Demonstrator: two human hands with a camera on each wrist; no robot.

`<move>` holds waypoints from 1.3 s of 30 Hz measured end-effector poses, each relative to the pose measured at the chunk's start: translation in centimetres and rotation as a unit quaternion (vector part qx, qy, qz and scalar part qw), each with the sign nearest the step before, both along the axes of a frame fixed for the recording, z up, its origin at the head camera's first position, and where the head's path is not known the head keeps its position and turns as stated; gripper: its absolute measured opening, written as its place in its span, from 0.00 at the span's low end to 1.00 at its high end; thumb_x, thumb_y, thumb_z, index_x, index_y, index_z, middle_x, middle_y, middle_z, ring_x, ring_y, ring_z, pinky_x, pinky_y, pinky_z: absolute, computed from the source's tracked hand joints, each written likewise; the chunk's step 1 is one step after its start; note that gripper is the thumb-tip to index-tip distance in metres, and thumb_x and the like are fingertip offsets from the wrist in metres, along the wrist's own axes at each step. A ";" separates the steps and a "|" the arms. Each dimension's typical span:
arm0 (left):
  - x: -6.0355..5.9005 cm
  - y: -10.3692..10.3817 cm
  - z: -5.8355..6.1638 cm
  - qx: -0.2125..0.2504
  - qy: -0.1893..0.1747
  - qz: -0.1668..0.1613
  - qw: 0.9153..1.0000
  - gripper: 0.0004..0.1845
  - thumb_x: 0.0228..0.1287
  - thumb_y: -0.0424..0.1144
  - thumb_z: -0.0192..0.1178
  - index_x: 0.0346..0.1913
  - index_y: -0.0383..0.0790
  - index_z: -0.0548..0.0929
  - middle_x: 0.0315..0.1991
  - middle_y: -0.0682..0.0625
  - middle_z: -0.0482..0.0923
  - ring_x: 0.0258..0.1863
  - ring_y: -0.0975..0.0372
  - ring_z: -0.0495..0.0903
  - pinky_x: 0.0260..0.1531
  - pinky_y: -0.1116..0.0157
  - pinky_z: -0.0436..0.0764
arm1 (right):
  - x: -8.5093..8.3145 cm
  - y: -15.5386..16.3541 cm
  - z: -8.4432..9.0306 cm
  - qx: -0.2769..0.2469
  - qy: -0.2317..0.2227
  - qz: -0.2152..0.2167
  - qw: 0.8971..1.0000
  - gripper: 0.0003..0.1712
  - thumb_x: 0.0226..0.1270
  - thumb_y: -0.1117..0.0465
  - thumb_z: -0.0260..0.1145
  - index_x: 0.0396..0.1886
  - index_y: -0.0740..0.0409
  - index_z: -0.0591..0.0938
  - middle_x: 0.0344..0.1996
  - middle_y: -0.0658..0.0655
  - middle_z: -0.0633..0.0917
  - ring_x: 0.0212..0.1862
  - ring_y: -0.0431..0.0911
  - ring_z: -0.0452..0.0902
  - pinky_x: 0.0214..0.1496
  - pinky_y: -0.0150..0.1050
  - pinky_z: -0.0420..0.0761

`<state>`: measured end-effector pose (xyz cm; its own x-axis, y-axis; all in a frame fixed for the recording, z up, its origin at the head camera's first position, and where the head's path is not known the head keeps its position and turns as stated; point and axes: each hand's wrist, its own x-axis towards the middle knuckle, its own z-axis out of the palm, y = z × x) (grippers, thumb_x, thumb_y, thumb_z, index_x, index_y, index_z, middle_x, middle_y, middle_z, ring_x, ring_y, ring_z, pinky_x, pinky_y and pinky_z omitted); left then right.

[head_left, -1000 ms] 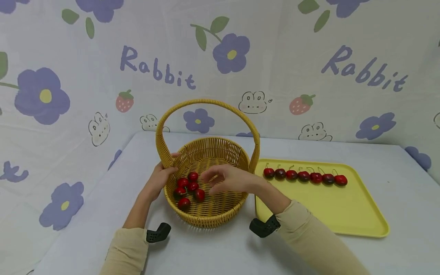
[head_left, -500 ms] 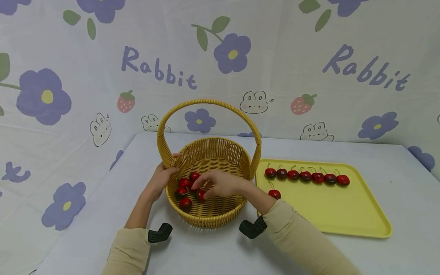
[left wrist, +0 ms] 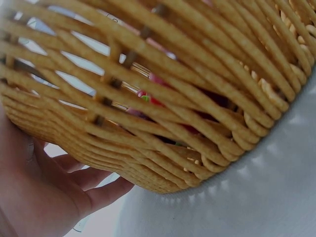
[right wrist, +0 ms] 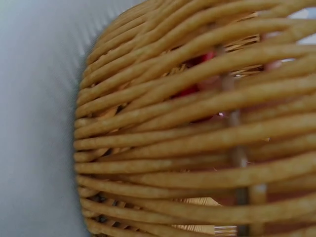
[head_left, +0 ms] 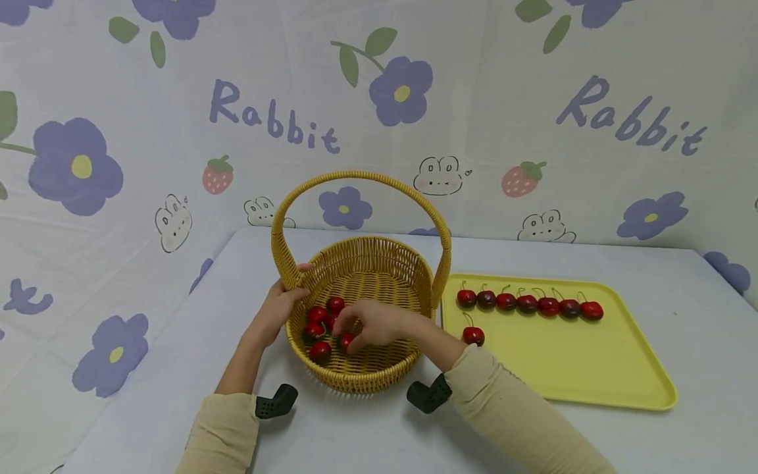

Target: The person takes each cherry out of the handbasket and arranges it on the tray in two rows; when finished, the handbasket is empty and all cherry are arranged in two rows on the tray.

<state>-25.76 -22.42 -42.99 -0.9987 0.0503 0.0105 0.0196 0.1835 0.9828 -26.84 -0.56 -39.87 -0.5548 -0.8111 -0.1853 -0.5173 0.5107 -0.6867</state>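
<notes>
Backdrop: pale printed cloth (head_left: 503, 85) with purple flowers, rabbits, strawberries and "Rabbit" lettering, hung behind and draped down the left side.

Pale grey-blue tabletop (head_left: 681, 289) carries everything.

Flat yellow rectangular plastic tray (head_left: 592, 368) sits on the right half of the tabletop, just beside the basket. Row of seven red cherries (head_left: 527, 303) with stems lines its far edge, touching or nearly so. One more single red cherry (head_left: 472, 335) lies on the tray's left side, nearer the person, apart from the row.

Round woven yellow wicker basket (head_left: 379, 263) with a tall arched handle stands centre, left of the tray. Both wrist views are filled with its weave at close range; red shows through the gaps.

Left hand (head_left: 278, 306) grips the basket's left rim at the foot of the handle, thumb over the rim on the inside, remaining fingers (left wrist: 98, 190) curled against the outer wall, seen in the left wrist view.

Right hand (head_left: 373, 322) is inside the basket, reaching in over the near right rim. Its fingers are bent down, tips on a red cherry in the basket (head_left: 346, 341); looks like a pinch but can't tell for sure, hand covers the contact.

Small cluster of loose red cherries (head_left: 320, 322) lies on the basket floor, left half, just beside the right fingertips.
</notes>
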 end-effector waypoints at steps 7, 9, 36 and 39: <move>0.0 0.0 0.1 -0.003 0.001 0.000 1.000 0.26 0.68 0.29 0.44 0.69 0.39 0.63 0.66 0.36 0.61 0.65 0.46 0.61 0.63 0.44 0.54 | 0.2 -0.3 -0.1 0.030 0.023 -0.003 0.999 0.17 0.59 0.66 0.70 0.49 0.58 0.82 0.41 0.48 0.81 0.44 0.42 0.72 0.48 0.36 0.73; 0.0 0.0 0.1 -0.005 0.000 0.000 1.000 0.26 0.68 0.30 0.44 0.69 0.39 0.63 0.66 0.36 0.61 0.65 0.46 0.61 0.63 0.44 0.54 | 0.2 -0.3 -0.1 0.034 0.026 -0.009 0.999 0.16 0.59 0.65 0.70 0.48 0.57 0.82 0.40 0.48 0.81 0.42 0.42 0.72 0.47 0.36 0.73; -0.1 0.1 0.0 -0.004 -0.001 0.004 1.000 0.26 0.67 0.30 0.44 0.68 0.39 0.64 0.66 0.37 0.61 0.65 0.46 0.60 0.63 0.44 0.53 | -0.3 1.7 0.6 -0.110 -0.098 -0.038 0.988 0.14 0.66 0.63 0.64 0.50 0.57 0.81 0.49 0.54 0.77 0.40 0.48 0.77 0.41 0.45 0.80; -0.1 0.1 -0.1 -0.003 -0.001 0.004 1.000 0.26 0.67 0.30 0.44 0.68 0.39 0.64 0.66 0.36 0.61 0.65 0.46 0.60 0.63 0.43 0.53 | -0.2 2.0 0.6 -0.117 -0.102 -0.042 0.987 0.14 0.66 0.62 0.65 0.50 0.58 0.80 0.48 0.54 0.77 0.38 0.50 0.78 0.40 0.45 0.80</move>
